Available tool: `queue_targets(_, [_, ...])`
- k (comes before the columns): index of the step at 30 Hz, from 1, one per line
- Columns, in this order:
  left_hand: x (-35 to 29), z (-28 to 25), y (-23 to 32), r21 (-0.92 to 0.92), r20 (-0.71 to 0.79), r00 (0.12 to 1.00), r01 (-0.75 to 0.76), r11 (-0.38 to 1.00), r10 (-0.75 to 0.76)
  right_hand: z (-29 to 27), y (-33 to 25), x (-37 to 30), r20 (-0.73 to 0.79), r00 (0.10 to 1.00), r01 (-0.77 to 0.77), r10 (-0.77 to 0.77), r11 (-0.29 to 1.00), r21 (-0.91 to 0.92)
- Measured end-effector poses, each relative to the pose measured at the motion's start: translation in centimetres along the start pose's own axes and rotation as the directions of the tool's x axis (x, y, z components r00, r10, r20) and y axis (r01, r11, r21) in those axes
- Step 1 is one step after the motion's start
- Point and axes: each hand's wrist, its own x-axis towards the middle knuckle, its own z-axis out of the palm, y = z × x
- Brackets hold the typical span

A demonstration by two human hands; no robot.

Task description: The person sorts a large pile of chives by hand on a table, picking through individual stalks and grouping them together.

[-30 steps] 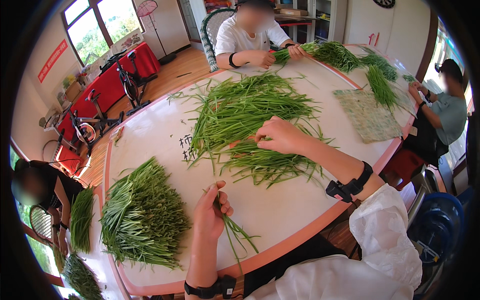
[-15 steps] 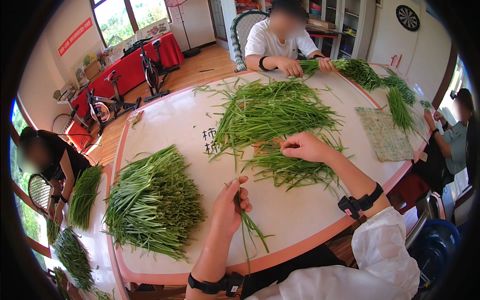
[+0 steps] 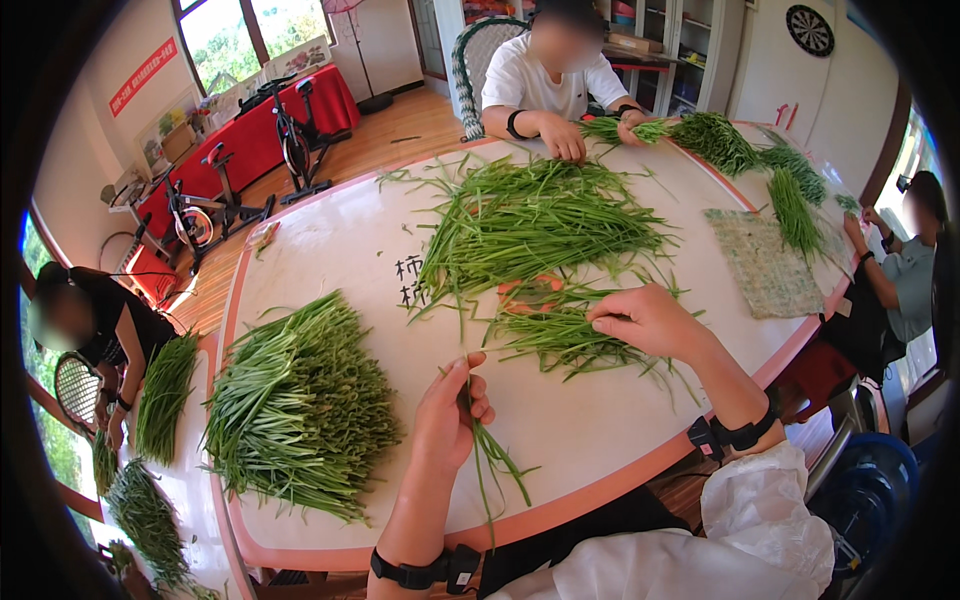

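My left hand [image 3: 452, 415] is closed round a thin bunch of garlic chives [image 3: 500, 465], whose ends hang below the fist over the table's near edge. One thin stem sticks up past the thumb. With thumb and fingers pinched together, my right hand [image 3: 645, 322] hovers at a small loose heap of chives [image 3: 565, 340]; whether a stem is in the pinch is hidden. Beyond it spreads a larger loose heap of chives [image 3: 540, 225]. Left of my left hand lies a big, neatly aligned pile of chives [image 3: 300, 410].
An orange-rimmed object [image 3: 530, 293] lies partly under the loose stems. Across the white table [image 3: 330, 260] a person [image 3: 550, 85] handles chives. Other people work at far left and right. A woven mat [image 3: 765, 265] lies at right; a blue tub [image 3: 868, 490] stands below.
My right hand has moved right and slightly nearer, uncovering more of the orange-rimmed object. My left hand keeps its chives almost in place. The person opposite has shifted their bunch.
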Motion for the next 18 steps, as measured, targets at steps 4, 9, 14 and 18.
queue_targets(4, [0.1,0.2,-0.2,0.003,-0.016,1.000,0.002,1.000,-0.002,1.0,0.9,-0.5,-0.250,0.935,0.199,-0.250,0.957,-0.212])
queue_targets(9, [-0.1,0.2,0.4,0.056,-0.036,0.999,0.027,0.998,-0.026,1.3,-1.4,-0.6,-0.149,0.984,0.128,-0.099,0.972,0.195])
queue_targets(14, [0.2,-0.3,0.2,0.061,-0.065,0.997,0.044,0.997,-0.040,2.5,-3.4,-1.4,-0.099,0.994,-0.010,0.053,0.920,0.393])
queue_targets(18, [0.1,0.2,0.2,0.108,-0.042,0.999,0.028,0.994,-0.024,4.1,-3.3,-2.0,-0.157,0.986,0.104,-0.049,0.925,0.365])
